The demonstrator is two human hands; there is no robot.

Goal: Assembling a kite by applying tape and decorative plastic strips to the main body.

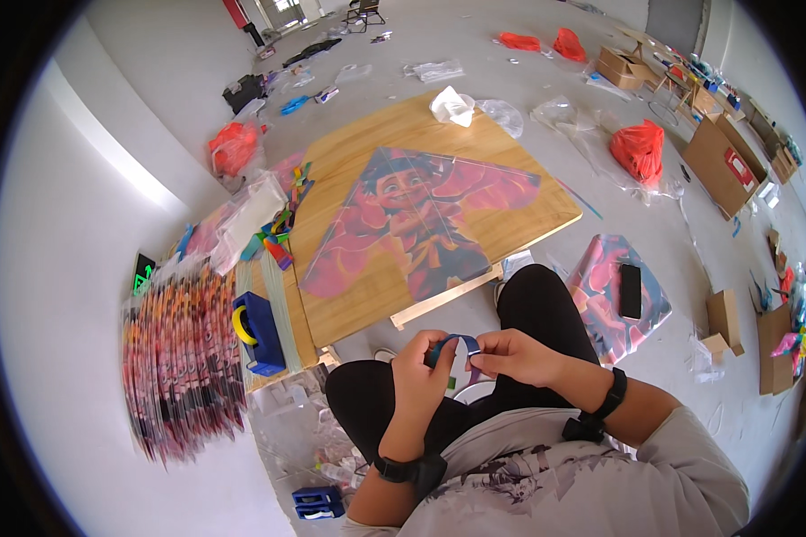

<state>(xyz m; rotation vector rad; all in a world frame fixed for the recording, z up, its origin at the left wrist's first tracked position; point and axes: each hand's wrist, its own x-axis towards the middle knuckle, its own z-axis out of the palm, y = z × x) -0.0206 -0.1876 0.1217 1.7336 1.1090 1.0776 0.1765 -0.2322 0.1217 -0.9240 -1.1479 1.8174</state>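
Note:
Above my lap, my left hand [421,369] and my right hand [518,356] are both closed on a narrow blue-and-purple ribbon [472,347], which curves in a loop between them. Fingers cover parts of the ribbon. Beyond my knees a kite [425,215] with a printed cartoon figure on red, pink and dark wings lies flat on a wooden table [533,231]. My hands are apart from both kite and table.
At left stand a blue tape dispenser [261,338] with yellow tape, colourful ribbon rolls [280,228] and many packaged kites [184,349]. To the right, a phone [630,291] rests on a printed stack [600,300]. Cardboard boxes [721,166] and red bags [638,152] sit on the floor.

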